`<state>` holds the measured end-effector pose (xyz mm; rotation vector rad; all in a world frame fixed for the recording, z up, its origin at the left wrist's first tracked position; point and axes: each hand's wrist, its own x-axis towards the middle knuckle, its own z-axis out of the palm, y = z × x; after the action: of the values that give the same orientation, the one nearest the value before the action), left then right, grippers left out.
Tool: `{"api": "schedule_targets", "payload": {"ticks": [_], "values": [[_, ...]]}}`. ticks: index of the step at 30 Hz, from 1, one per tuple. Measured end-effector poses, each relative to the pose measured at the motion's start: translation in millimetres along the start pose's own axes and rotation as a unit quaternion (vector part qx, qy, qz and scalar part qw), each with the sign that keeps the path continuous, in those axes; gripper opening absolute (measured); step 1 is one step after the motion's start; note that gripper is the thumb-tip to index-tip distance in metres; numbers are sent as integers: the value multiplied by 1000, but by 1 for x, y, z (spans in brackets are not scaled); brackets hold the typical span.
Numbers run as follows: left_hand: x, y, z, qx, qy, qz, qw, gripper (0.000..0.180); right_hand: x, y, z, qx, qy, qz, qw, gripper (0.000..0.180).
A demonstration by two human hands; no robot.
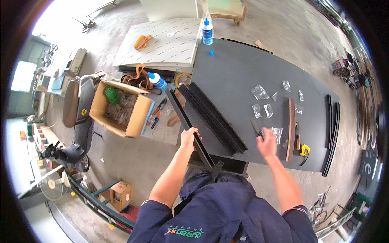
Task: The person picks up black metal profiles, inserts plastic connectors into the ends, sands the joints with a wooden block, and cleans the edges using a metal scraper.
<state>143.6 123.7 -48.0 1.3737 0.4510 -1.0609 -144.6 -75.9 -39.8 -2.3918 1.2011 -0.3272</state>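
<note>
My left hand (pixel 189 137) is wrapped round a long black metal profile (pixel 184 115), which runs diagonally from the table's left side toward my waist. My right hand (pixel 266 143) is closed above the dark grey panel (pixel 239 73). A short dark flat tool (pixel 256 127) pokes out from its fingers; its kind is too blurred to tell. Between my hands several black profiles (pixel 210 117) with brush-like edges lie side by side. Small clear plastic packets (pixel 259 92) are scattered beyond my right hand. To its right lies a brown strip (pixel 290 129).
A yellow tape measure (pixel 304 150) and more black strips (pixel 333 133) lie at the right. Glue bottles (pixel 207 31), (pixel 158 81) stand or lie at the far and left sides. An open cardboard box (pixel 135 115), pliers (pixel 159 109) and a scooter (pixel 83 109) are at the left.
</note>
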Motion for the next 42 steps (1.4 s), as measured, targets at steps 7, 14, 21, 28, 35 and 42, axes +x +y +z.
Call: {"api": "schedule_targets", "payload": {"ticks": [7,14,21,28,35,42], "values": [[40,-8,7,-27,23,30,999,14,-14,-108,57,-3,-131,49,990,74],[35,71,93,226,-127,150,954,22,-19,-114,51,51,-61,115,990,61],[140,79,226,421,-117,246,866,39,-64,-87,1,68,-13,286,956,52],[164,80,256,544,-35,420,726,54,-76,-7,-28,78,100,401,907,67],[76,19,250,618,-233,566,494,77,6,30,4,-89,78,274,954,77],[71,-72,296,718,-134,516,447,114,24,100,10,-28,98,39,994,15]]}}
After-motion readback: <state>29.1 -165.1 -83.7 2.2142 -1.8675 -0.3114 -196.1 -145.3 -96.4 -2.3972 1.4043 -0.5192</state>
